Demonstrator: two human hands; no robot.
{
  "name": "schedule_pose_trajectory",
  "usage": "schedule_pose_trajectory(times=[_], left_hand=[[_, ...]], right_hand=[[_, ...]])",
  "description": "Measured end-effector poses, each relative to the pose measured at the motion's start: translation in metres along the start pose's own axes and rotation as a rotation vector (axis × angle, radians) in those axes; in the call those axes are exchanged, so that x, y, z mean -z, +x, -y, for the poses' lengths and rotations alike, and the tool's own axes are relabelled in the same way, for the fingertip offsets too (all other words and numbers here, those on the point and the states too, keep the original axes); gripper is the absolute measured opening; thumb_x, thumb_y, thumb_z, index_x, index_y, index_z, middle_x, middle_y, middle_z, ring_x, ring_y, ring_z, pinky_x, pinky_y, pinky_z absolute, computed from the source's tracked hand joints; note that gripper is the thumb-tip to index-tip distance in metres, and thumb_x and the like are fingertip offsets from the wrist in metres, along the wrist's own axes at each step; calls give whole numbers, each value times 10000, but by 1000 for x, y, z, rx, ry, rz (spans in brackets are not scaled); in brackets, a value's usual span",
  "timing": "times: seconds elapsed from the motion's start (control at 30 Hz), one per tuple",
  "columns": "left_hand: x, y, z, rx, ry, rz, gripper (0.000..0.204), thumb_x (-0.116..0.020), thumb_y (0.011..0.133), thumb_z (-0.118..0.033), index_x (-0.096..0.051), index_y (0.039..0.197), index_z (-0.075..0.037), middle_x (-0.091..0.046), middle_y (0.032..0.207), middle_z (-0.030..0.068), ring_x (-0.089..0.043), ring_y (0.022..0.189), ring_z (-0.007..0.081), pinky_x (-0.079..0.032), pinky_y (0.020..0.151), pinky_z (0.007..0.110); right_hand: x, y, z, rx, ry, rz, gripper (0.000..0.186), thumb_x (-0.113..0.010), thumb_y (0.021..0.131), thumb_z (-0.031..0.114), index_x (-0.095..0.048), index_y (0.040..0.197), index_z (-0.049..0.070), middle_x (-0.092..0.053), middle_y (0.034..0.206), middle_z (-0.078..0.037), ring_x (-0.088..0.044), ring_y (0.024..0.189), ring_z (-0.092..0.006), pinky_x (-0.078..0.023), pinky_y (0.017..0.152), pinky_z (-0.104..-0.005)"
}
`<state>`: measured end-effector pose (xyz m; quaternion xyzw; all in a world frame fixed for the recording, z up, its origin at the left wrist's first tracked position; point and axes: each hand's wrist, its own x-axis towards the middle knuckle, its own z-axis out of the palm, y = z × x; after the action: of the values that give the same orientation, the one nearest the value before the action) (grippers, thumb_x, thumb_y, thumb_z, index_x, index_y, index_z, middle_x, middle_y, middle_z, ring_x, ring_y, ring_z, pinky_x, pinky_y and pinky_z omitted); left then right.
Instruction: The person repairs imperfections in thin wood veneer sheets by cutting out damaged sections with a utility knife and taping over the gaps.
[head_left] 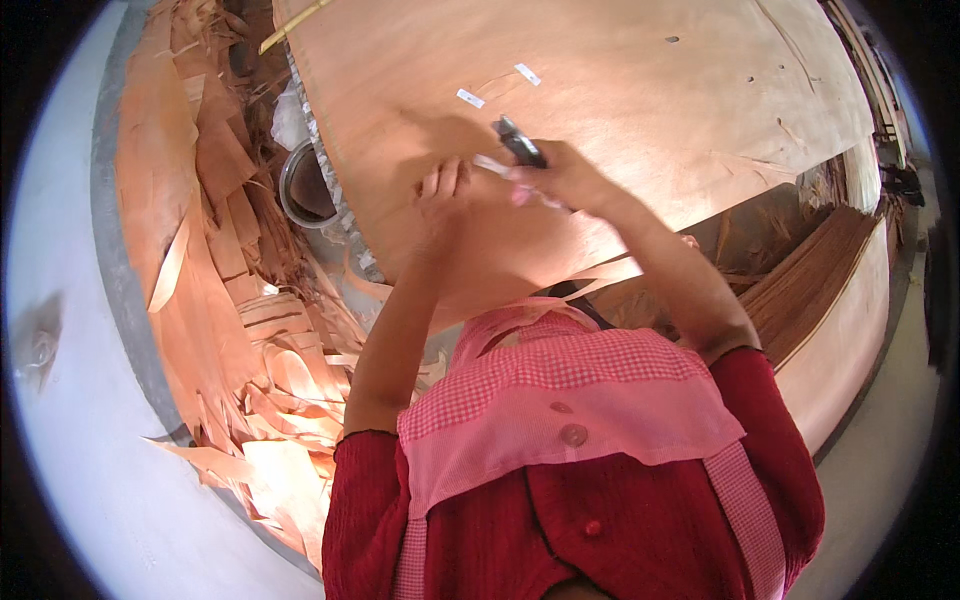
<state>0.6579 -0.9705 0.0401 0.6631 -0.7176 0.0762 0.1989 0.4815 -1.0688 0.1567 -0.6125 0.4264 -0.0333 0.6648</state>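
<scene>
Much open room spreads at 1 to 2 o'clock from the right hand (567, 180) on the tan wood-veneer sheet (650, 110), whose edges run at 6 and, beyond the loosely open left hand (441, 190), at 9. Above it, the right hand grips a black, silver-ended tool (521, 145) pointing toward 11, its long axis 11 to 5.

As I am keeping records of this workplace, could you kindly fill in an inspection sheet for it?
Surface: broad tan sheet, with dark spots or holes toward its far right.
Job's things: dark hand tool; blurred pale strip beside it; two small white strips on the sheet.
Clutter: heaped tan scraps on the left; round bowl beside the sheet.
Hands: right hand grips the tool; left hand at the sheet, fingers bent, contact unclear.
Cables: nothing seen.
Surroundings: stacked brown strips on the right.
</scene>
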Motion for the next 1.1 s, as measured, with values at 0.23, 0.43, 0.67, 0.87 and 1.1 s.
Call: schedule_pose_trajectory(times=[0.23, 0.43, 0.67, 0.87, 1.1], left_hand=[[8, 2, 8, 181, -224, 125, 390, -449, 801, -162, -466, 1181, -76, -423, 1264, 40, -441, 1100, 220, -383, 867, 422], [33, 9, 6, 32, -111, 284, 429, -425, 815, -156, -437, 1237, -78, -337, 1348, 31, -410, 1123, 226, -382, 864, 411], [16, -2, 12, -95, -68, 105, 396, -459, 799, -172, -499, 1173, -50, -421, 1287, 24, -424, 1101, 220, -391, 805, 415], [28, -6, 5, -148, 73, 212, 439, -467, 807, -144, -422, 1234, -55, -381, 1318, 65, -384, 1183, 264, -384, 886, 394], [26, -36, 33, 115, -603, -64, 553, -582, 752, -80, -353, 1246, 14, -302, 1344, 196, -411, 1143, 334, -352, 943, 408]], right_hand=[[-69, 51, -44, -132, 342, -427, 163, -575, 810, 137, -553, 765, -18, -553, 613, -74, -518, 480, -132, -394, 410, -247], [-78, 51, -43, -188, 283, -557, 153, -604, 783, 132, -576, 746, -14, -530, 568, -69, -457, 423, -120, -350, 374, -253], [-68, 26, -61, -248, 360, -433, 124, -604, 774, 106, -569, 739, -7, -542, 578, -81, -457, 431, -138, -342, 378, -262], [-28, 32, -31, -131, -1090, -418, 174, -587, 750, 190, -609, 817, 31, -614, 685, -139, -618, 660, -267, -483, 592, -367], [-85, 53, -23, -70, 356, -127, 232, -697, 729, 205, -595, 799, 8, -583, 610, -34, -441, 423, -77, -332, 380, -215]])
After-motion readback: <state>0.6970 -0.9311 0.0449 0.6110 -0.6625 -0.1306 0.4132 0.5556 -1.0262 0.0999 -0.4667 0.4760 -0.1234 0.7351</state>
